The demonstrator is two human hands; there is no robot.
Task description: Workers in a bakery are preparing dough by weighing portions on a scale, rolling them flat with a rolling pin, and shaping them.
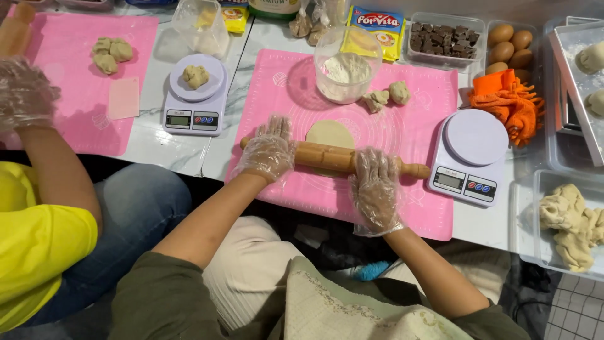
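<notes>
White marble-look table (182,154); grey tiled floor (576,308) at lower right.

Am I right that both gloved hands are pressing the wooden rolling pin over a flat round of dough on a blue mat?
Not quite: the mat is pink, as the head view shows. Otherwise yes, the left hand and right hand press the rolling pin over the flat dough.
</notes>
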